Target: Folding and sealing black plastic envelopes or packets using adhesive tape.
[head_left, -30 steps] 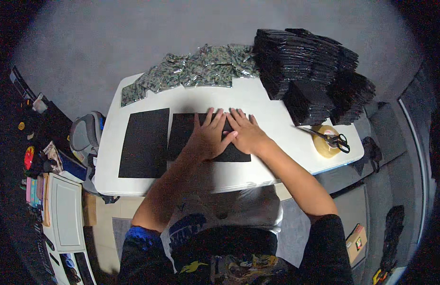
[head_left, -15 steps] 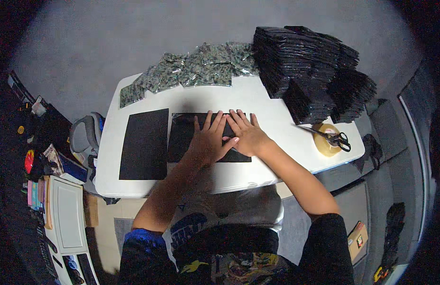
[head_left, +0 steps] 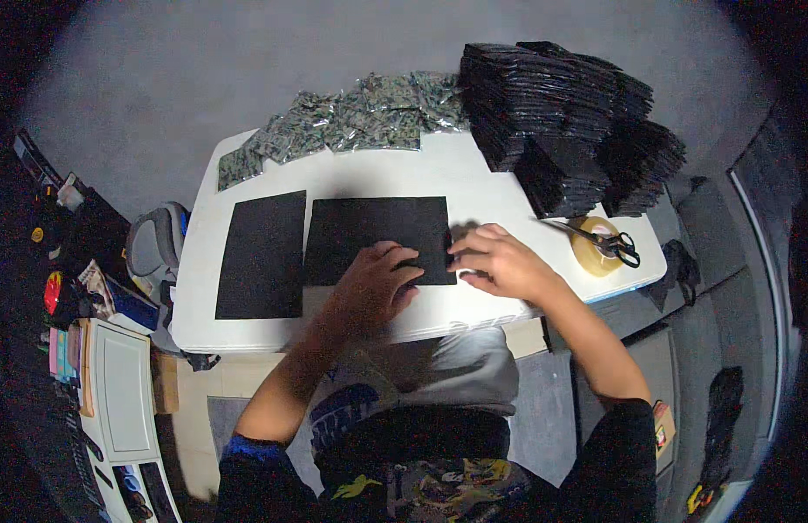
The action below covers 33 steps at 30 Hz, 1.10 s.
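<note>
Two flat black sheets lie on a white table (head_left: 473, 183). My left hand (head_left: 379, 277) rests on the lower part of the middle black sheet (head_left: 378, 222), its fingers bent and apart. At that sheet's right edge is my right hand (head_left: 507, 264), with curled, separated fingertips touching or just beside the edge. A small dark patch shows at those fingertips; I cannot tell whether it is a raised edge or shadow. Left of the middle sheet, the other black sheet (head_left: 262, 257) lies untouched, a narrow white gap between them.
Clear-wrapped camouflage-patterned packets (head_left: 369, 118) line the table's far edge. Tall stacks of glossy black packets (head_left: 552, 105) stand at the far right. Black-handled scissors (head_left: 626, 250) lie across a roll of tape (head_left: 591, 253). A grey sofa (head_left: 713, 235) is on the right, a white cabinet (head_left: 123, 392) on the left.
Both hands lay flat and side by side on the middle sheet. They have drawn apart: the left came nearer to me, the right moved off to the sheet's right edge.
</note>
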{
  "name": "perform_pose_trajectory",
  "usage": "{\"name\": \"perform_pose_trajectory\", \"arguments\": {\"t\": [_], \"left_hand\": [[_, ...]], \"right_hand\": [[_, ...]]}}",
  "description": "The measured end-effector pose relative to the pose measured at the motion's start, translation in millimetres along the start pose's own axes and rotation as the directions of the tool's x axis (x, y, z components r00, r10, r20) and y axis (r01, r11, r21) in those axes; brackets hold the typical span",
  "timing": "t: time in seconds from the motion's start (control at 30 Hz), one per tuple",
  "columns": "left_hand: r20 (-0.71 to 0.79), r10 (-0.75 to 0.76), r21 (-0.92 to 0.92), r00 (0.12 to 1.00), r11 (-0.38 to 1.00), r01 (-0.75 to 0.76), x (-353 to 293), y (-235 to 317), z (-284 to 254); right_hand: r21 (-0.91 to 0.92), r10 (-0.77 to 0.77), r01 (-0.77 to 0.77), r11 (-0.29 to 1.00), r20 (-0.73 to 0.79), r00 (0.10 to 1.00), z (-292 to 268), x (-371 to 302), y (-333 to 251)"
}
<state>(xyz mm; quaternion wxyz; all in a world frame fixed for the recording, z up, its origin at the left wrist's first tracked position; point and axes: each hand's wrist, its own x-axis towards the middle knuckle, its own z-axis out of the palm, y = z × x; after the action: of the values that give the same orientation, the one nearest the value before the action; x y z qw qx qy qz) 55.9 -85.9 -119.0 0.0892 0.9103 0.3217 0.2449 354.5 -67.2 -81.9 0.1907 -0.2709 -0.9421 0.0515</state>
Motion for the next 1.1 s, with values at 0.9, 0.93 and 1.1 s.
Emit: {"name": "perform_pose_trajectory", "arguments": {"t": [0.9, 0.93, 1.1], "left_hand": [[-0.102, -0.012, -0.025, 0.995, 1.0, 0.009, -3, -1, 24], [-0.102, -0.012, -0.026, 0.995, 1.0, 0.009, -3, -1, 24], [-0.103, -0.052, -0.044, 0.993, 0.998, 0.048, -4, 3, 22]], "right_hand": [[-0.132, -0.059, 0.059, 0.99, 0.009, 0.998, 20, -8, -2], [-0.096, -0.065, 0.064, 0.993, -0.004, 0.998, 20, -9, -2], [0.005, -0.084, 0.084, 0.996, -0.012, 0.996, 12, -8, 1]]}}
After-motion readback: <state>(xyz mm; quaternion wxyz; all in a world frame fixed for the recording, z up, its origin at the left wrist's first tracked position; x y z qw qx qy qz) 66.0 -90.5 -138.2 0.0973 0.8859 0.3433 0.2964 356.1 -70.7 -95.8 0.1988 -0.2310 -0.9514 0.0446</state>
